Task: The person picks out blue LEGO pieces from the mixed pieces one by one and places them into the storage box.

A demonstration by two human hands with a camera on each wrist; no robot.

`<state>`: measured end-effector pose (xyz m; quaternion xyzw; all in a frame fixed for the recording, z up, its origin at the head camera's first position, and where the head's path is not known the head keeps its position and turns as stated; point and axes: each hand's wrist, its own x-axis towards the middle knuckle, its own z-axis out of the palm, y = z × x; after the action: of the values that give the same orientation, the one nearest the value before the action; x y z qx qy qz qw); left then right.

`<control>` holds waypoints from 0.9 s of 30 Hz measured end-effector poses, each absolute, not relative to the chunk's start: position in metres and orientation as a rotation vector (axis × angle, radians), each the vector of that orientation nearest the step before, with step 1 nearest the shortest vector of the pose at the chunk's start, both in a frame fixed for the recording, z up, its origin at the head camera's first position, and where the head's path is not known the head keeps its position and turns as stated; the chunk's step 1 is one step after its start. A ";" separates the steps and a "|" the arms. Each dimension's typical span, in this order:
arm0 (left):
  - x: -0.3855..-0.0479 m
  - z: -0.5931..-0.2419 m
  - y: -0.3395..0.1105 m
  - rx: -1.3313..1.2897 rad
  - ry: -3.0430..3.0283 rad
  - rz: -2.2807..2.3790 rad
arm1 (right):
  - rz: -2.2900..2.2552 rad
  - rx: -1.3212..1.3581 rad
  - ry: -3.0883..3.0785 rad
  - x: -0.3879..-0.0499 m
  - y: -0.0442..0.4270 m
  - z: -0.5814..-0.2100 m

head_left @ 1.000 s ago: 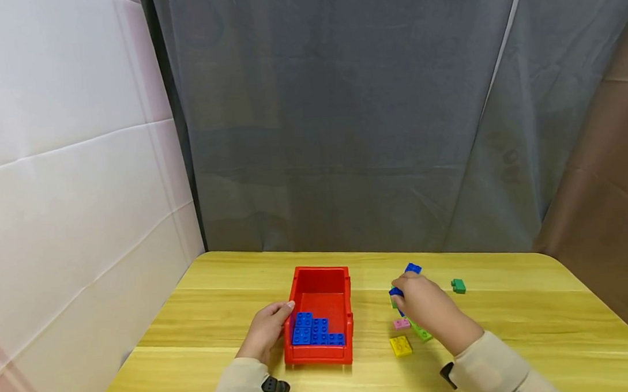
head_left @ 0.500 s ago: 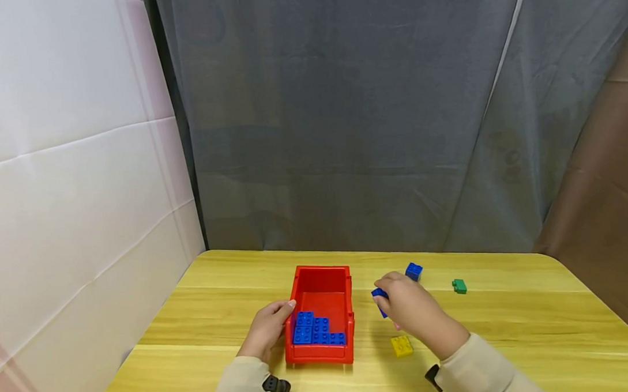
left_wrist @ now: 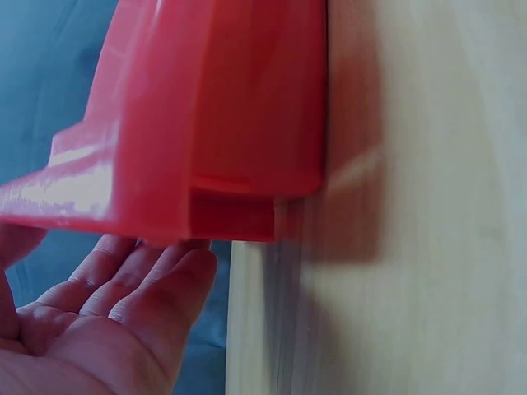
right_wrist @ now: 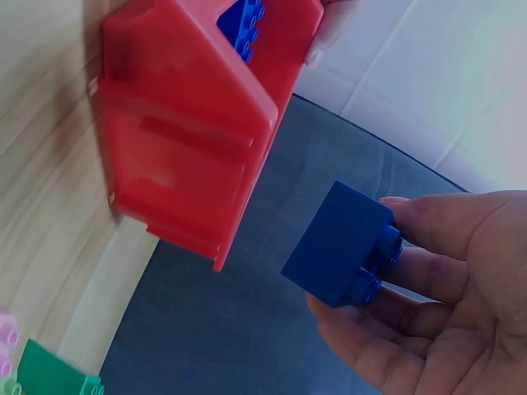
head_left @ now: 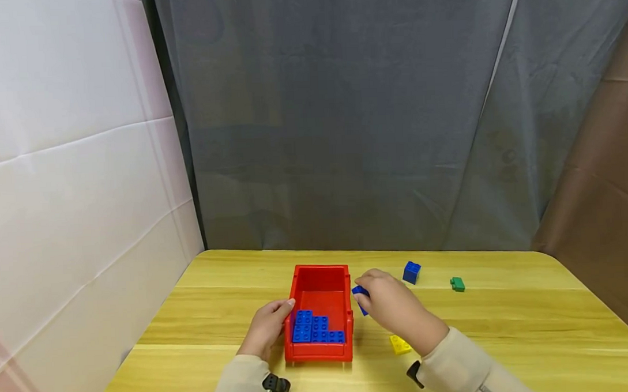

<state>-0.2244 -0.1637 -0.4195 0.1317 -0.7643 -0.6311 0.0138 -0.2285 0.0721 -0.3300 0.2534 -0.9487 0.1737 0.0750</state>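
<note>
A red plastic bin point(head_left: 319, 352) stands on the wooden table, with several blue toy bricks point(head_left: 303, 333) fitted side by side at its near end. My left hand point(head_left: 266, 328) grips the bin's left side, thumb over the rim; in the left wrist view its fingers point(left_wrist: 169, 288) curl below the red edge. Just right of the bin, my right hand point(head_left: 396, 308) pinches a blue brick point(right_wrist: 338, 245) between thumb and fingers, off the table. In the right wrist view the brick's studs face the palm and a gap separates it from the bin.
Behind the right hand stand another blue brick point(head_left: 412, 272) and a small dark green one point(head_left: 457, 284). A yellow brick point(head_left: 400, 344) lies near the right wrist. Pink point(right_wrist: 6, 336) and green bricks point(right_wrist: 51, 372) show at the right wrist view's lower left corner.
My right hand has carried its blue brick leftward from the loose bricks to beside the bin. The blue brick at the back is now uncovered. The left hand and bin have stayed put.
</note>
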 end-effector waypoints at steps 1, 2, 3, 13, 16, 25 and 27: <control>-0.225 -0.419 -0.164 0.409 -2.380 -1.967 | 0.524 0.760 -2.850 -0.229 0.070 -0.330; -0.225 -0.419 -0.163 0.408 -2.378 -1.970 | 0.527 0.762 -2.850 -0.229 0.069 -0.330; -0.225 -0.419 -0.163 0.412 -2.377 -1.971 | 0.531 0.764 -2.850 -0.230 0.067 -0.330; -0.224 -0.416 -0.163 0.423 -2.383 -1.968 | 0.576 0.760 -2.876 -0.234 0.053 -0.332; -0.224 -0.416 -0.162 0.411 -2.376 -1.969 | 0.586 0.763 -2.879 -0.234 0.050 -0.333; -0.224 -0.416 -0.161 0.415 -2.364 -1.974 | 0.610 0.803 -2.861 -0.231 0.040 -0.331; -0.224 -0.416 -0.161 0.411 -2.365 -1.974 | 0.621 0.797 -2.872 -0.231 0.038 -0.331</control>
<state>-0.2242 -0.1609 -0.4163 0.1324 -0.7609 -0.6349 0.0169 -0.2312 0.0383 -0.3308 0.2614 -0.9422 0.2037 0.0485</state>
